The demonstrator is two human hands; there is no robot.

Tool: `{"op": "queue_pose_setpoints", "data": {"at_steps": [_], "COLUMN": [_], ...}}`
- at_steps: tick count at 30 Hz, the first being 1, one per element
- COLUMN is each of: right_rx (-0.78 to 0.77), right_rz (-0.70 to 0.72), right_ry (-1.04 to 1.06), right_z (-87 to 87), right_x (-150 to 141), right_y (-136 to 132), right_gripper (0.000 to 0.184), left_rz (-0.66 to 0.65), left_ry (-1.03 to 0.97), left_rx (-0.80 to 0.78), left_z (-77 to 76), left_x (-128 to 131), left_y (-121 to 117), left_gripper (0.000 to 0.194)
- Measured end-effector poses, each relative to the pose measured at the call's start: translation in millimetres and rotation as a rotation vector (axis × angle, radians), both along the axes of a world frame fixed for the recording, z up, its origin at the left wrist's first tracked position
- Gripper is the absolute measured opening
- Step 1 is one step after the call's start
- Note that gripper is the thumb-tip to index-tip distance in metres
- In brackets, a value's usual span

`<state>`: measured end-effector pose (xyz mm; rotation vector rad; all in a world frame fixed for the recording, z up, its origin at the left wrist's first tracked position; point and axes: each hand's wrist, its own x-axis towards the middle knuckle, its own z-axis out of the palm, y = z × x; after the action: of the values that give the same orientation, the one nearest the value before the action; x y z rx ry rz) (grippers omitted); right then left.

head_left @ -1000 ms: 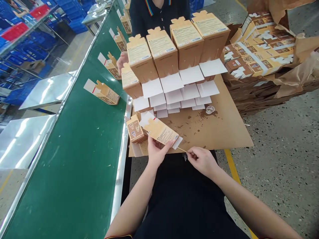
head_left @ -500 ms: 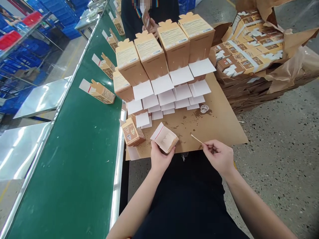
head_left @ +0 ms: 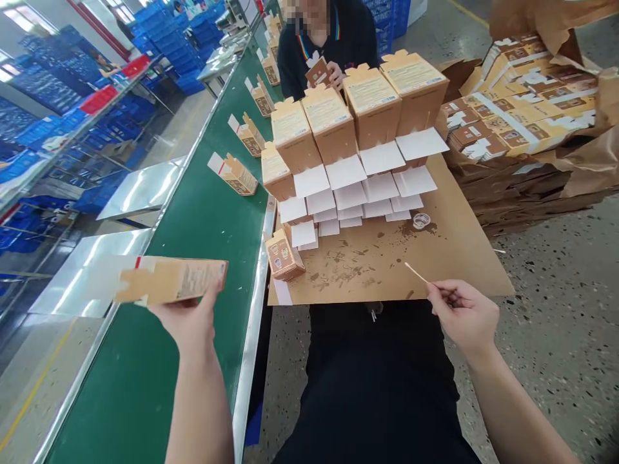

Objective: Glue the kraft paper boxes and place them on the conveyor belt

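My left hand (head_left: 188, 319) is wrapped round a brown and cream carton (head_left: 167, 280) lying sideways above the green conveyor belt (head_left: 207, 225). The carton's flaps stick out to the left, one bearing a red strip. Between the thumb and fingers of my right hand (head_left: 464, 312) is a thin cotton swab (head_left: 416, 272), its tip pointing up and left over the cardboard-covered table (head_left: 464, 258). Past the swab tip sits a small clear plastic cup (head_left: 421, 221), with dark wet spots around it. A single carton (head_left: 284, 254) stands at the table's left corner.
Stacked cartons (head_left: 333, 122) with white flaps hanging out fill the far side of the table. Several open cartons (head_left: 236, 175) stand along the belt. A person (head_left: 329, 45) across from me holds a flat carton. Flattened cartons (head_left: 522, 109) lie in torn brown wrapping at right.
My left hand has carried the carton from the table's front edge leftward over the belt, turning it on its side. My right hand still holds the swab. The view has shifted.
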<state>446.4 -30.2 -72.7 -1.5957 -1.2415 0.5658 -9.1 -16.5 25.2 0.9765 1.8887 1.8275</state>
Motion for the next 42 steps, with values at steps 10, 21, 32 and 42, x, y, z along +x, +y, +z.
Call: {"op": "queue_pose_setpoints", "data": {"at_steps": [10,21,32,42], "right_rx": [0.063,0.054,-0.145,-0.38], "right_rz": [0.121,-0.046,0.112,0.176], "right_ry": [-0.067,-0.261,-0.598,-0.727], "right_z": [0.1,25.3,49.2,67.7], "right_x": [-0.4,53.0,47.7,49.8], "right_y": [21.1,56.9,113.4,144.3], "right_gripper": [0.028,0.02,0.008,0.014], "left_rz": [0.157,-0.13,-0.234,-0.423], "left_ry": [-0.027,0.411,0.223,-0.575], "left_rx": [-0.377,-0.308,-0.609,-0.17], "left_z": [-62.7,-45.3,-47.2,-74.8], "left_x": [-63.6,39.2,38.3,42.0], "left_y": [18.6,20.0,51.4,-4.4], "left_gripper": [0.09,0.087,0.13,0.077]}}
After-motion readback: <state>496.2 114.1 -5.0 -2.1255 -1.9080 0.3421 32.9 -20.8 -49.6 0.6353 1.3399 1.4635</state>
